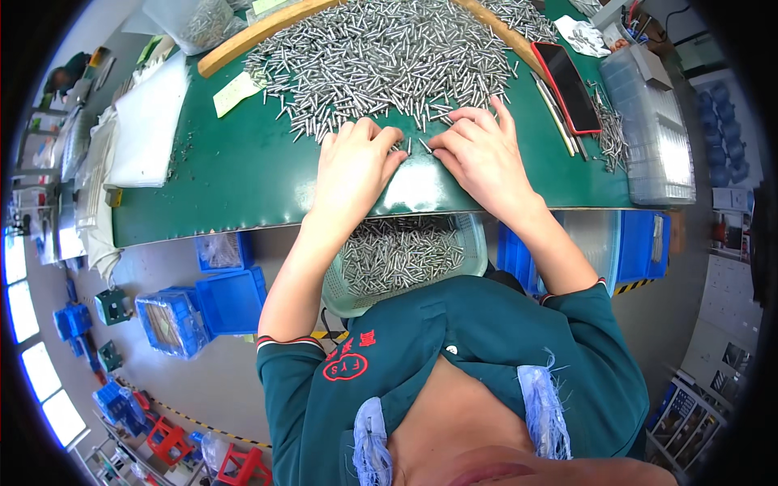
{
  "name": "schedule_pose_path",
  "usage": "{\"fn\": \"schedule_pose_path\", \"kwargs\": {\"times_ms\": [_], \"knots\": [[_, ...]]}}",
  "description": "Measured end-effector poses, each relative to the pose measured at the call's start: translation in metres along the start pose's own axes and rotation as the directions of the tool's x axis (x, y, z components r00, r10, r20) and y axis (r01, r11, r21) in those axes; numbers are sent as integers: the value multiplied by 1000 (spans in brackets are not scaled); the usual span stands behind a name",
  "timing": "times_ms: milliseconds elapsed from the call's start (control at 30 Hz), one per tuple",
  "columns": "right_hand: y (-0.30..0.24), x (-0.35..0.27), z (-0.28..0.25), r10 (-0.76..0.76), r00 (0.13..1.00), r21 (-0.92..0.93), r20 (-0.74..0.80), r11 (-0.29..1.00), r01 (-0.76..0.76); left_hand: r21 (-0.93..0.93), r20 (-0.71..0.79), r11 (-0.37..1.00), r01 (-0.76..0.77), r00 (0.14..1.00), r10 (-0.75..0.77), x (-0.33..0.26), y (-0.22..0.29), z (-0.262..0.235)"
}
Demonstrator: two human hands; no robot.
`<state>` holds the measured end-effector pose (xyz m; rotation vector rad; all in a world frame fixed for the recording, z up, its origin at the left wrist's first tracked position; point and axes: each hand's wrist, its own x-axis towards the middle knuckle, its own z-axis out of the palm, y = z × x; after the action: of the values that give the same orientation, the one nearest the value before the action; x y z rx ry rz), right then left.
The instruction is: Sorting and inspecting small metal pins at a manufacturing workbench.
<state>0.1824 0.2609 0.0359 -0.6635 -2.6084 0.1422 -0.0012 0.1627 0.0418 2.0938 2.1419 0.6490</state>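
A wide heap of small silvery metal pins (381, 61) covers the far middle of the green-topped table (243, 182). At the heap's near edge my left hand (361, 158) is closed, thumb and fingers bent together around a few pins (396, 148) that are partly hidden. Opposite it, my right hand (484, 158) pinches one slanted pin (425, 147) at the thumb and index fingertips, its other fingers raised toward the heap. A single pin (408, 146) shows in the gap between both hands. Below the table edge, a pale green basket (340, 298) holds many more pins.
Wooden strips (259, 39) border the heap. To the right lie a red-edged phone (567, 87), thin sticks (554, 113), loose pins (609, 130) and stacked clear trays (652, 134). A yellow note (236, 94) and white sheets (147, 125) lie left. Blue bins (231, 300) stand below.
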Motion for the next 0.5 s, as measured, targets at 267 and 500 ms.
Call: {"fn": "schedule_pose_path", "kwargs": {"times_ms": [267, 500], "knots": [[3, 5, -5, -97, 994, -2, 52, 995, 97, -119, 50, 993, -22, 998, 28, -7, -1, 0], [4, 2, -3, -50, 997, -30, 67, 998, 52, -134, -46, 991, -31, 999, 25, -5, 6, 11]]}}
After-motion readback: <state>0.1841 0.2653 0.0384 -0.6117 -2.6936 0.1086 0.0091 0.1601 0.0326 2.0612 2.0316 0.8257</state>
